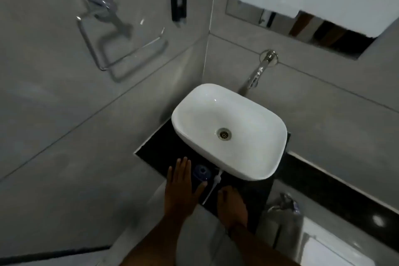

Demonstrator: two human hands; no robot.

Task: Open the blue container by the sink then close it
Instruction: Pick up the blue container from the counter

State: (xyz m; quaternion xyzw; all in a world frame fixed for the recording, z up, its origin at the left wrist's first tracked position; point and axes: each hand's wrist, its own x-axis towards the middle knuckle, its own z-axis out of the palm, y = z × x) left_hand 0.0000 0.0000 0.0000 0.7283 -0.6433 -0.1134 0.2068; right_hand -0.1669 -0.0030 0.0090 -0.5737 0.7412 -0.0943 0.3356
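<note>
Standing on the dark counter (pixel 155 149) just beside the near-left corner of the white sink (pixel 228 129), the blue container (pixel 201 172) has its round top facing up, and whether its lid is seated cannot be told through the blur. On the side of the container away from the sink the left hand (pixel 180 185) is spread flat with fingers open, its thumb tip touching the container's near edge. Nearer than the sink's front rim, the right hand (pixel 232 205) has its fingers curled under, holding nothing visible, with a thin white stick-like item (pixel 213 184) lying between it and the container.
</note>
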